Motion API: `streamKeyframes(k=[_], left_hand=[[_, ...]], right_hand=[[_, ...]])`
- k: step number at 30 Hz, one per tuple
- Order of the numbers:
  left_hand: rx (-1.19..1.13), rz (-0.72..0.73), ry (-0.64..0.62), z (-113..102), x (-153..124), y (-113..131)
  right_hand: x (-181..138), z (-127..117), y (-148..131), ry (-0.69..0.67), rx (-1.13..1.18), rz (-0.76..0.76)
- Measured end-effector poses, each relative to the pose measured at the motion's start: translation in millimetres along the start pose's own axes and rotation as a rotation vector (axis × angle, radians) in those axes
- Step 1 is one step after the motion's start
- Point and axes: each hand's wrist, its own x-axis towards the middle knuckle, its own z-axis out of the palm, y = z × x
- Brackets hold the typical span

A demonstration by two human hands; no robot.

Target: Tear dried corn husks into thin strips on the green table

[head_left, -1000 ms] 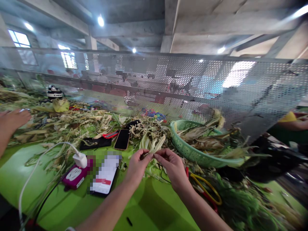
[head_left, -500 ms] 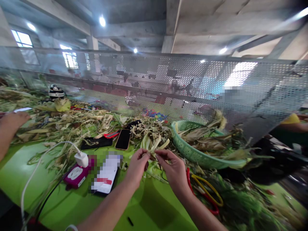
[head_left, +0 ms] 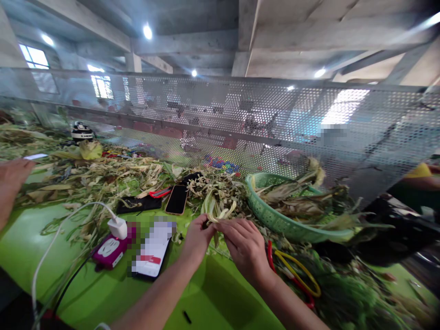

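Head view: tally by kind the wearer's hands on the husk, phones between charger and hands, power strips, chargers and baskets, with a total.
Hands on the husk: 2 (left, right)
Phones: 2 (lit, dark)
Power strip: 1
Charger: 1
Basket: 1
Total: 7

Nearer us and left of the basket (head_left: 275, 222), we have low passing room over the green table (head_left: 223, 293) between our forearms, past one small black scrap (head_left: 186, 317). Straight left of the basket, our left hand (head_left: 196, 238), right hand (head_left: 245, 243) and the husk (head_left: 212, 208) they pinch block the way, with the lit phone (head_left: 153, 250), power strip (head_left: 109, 254) and looping white cable (head_left: 55, 240) farther left. Behind the basket the mesh (head_left: 192, 110) bars us, while just on its near side cords (head_left: 302, 274) and tangled greens (head_left: 350, 284) crowd the table.
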Motion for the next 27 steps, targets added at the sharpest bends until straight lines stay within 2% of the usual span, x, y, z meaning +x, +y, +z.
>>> streamKeyframes(k=[4, 10, 14, 20, 24, 27], left_hand=[[0.04, 0.001, -0.03, 0.8, 0.1, -1.3], [0.124, 0.01, -0.084, 2.7, -8.7, 10.5], [0.024, 0.001, -0.126, 4.2, -11.5, 13.6], [-0.06, -0.042, -0.053, 3.8, -8.6, 9.6], [-0.048, -0.054, 0.011, 2.0, -8.7, 11.1], [-0.037, -0.034, 0.005, 1.2, -9.0, 12.3]], right_hand=[[-0.7, 0.9, 4.2, -0.057, 0.022, 0.055], [-0.6, 6.6, 7.2, 0.084, 0.185, 0.37], [0.7, 7.9, 7.1, 0.106, 0.248, 0.432], [1.6, 13.2, 6.6, 0.172, 0.529, 0.629], [3.5, 14.5, 6.6, 0.086, 0.796, 0.769], [3.9, 15.2, 7.9, -0.01, 0.89, 0.871]])
